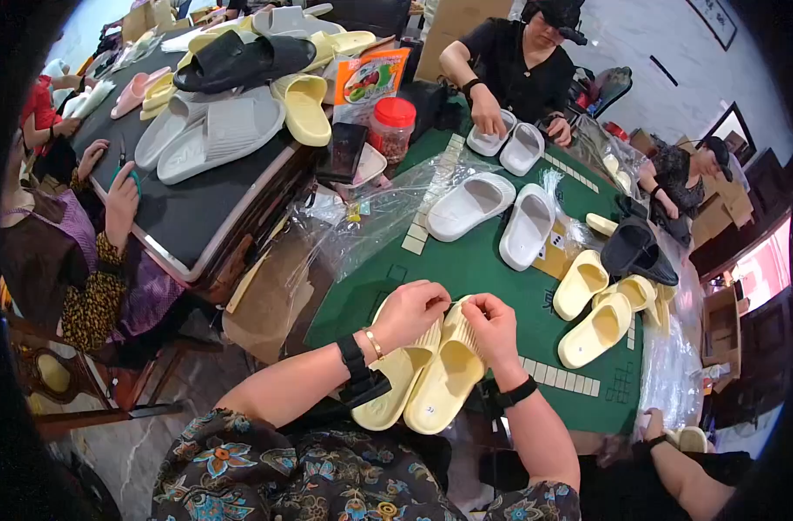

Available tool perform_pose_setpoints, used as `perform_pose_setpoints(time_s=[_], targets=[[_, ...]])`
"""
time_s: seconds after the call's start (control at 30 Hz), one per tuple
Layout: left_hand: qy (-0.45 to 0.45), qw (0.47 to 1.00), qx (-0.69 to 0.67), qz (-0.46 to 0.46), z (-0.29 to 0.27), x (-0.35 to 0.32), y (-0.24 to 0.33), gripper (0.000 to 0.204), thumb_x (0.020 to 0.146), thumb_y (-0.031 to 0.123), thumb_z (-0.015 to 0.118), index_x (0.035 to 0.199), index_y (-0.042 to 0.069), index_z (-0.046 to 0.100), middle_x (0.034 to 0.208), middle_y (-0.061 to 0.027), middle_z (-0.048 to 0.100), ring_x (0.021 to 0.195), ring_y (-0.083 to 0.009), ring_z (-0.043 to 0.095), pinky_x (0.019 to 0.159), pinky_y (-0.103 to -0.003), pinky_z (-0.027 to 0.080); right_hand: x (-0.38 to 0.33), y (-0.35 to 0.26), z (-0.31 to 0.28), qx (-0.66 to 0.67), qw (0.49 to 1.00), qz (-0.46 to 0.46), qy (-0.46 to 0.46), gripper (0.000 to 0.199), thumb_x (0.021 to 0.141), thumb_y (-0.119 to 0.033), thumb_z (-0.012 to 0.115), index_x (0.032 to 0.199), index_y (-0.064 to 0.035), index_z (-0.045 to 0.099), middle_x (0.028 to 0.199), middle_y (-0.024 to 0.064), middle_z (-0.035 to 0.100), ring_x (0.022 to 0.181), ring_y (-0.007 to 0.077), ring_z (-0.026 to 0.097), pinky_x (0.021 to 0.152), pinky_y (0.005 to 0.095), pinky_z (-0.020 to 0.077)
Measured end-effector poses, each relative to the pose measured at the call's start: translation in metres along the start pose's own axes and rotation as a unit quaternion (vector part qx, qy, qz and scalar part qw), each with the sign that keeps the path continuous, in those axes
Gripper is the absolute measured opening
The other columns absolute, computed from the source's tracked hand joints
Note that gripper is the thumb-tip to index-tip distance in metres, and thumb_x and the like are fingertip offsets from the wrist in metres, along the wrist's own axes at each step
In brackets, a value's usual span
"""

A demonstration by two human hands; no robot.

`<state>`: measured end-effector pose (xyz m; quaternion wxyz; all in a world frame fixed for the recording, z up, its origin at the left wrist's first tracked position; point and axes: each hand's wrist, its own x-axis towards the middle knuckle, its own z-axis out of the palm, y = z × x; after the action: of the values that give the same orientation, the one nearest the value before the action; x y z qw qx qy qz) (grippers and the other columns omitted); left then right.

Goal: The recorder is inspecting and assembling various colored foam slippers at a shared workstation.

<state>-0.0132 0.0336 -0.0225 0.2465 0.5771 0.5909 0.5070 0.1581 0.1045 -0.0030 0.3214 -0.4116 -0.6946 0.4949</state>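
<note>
A pair of pale yellow ribbed slide slippers (444,391) is seen at the near edge of the green-covered bench (379,276), directly before the person. The two slippers are placed side by side and touching, with their heels turned toward the body and their toes away; their long axes run from near to far, leaning slightly to the right. Both grips are found at the far, toe end: the left hand (407,314) above the left slipper, the right hand (492,330) at the outer side of the right one, which is therefore nearer to it. The fingers are bent inward and the fingertips almost meet between the toes, but whether anything is pinched in either grip cannot be told.
</note>
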Motion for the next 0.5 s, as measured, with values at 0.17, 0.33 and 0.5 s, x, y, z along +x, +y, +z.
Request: perform_pose_setpoints(time_s=[0.17, 0.33, 0.5], targets=[[0.001, 1.0, 0.005, 0.006, 0.0006, 0.0002, -0.0016, 0.01, 0.083, 0.01, 0.065, 0.09, 0.003, 0.068, 0.083, -0.0127, 0.065, 0.075, -0.0273, 0.065, 0.068, -0.035, 0.052, 0.0001, 0.0018, 0.0004, -0.007, 1.0, -0.004, -0.012, 0.013, 0.087, -0.011, 0.064, 0.087, 0.0015, 0.065, 0.073, -0.0018, 0.063, 0.065, 0.0041, 0.054, 0.061, 0.0221, 0.0453], [0.0, 0.999, 0.028, 0.023, 0.001, -0.0001, -0.0029, 0.009, 0.083, 0.01, 0.064, 0.089, 0.004, 0.067, 0.084, -0.0123, 0.064, 0.076, -0.0291, 0.064, 0.069, -0.036, 0.052, -0.0003, 0.0032, 0.0008, -0.039, 0.999, -0.027, -0.014, 0.012, 0.085, -0.01, 0.064, 0.087, 0.0013, 0.066, 0.073, 0.0002, 0.064, 0.066, 0.0062, 0.055, 0.062, 0.0238, 0.046], [0.003, 0.999, 0.03, 0.035, 0.0015, -0.0006, -0.0038, 0.009, 0.083, 0.009, 0.064, 0.089, 0.004, 0.067, 0.083, -0.0114, 0.064, 0.077, -0.0295, 0.063, 0.07, -0.037, 0.052, -0.0009, 0.0023, 0.0012, -0.031, 0.999, -0.017, -0.021, 0.011, 0.085, -0.01, 0.064, 0.086, 0.0014, 0.065, 0.074, 0.0002, 0.063, 0.068, 0.0065, 0.055, 0.063, 0.0238, 0.0459]])
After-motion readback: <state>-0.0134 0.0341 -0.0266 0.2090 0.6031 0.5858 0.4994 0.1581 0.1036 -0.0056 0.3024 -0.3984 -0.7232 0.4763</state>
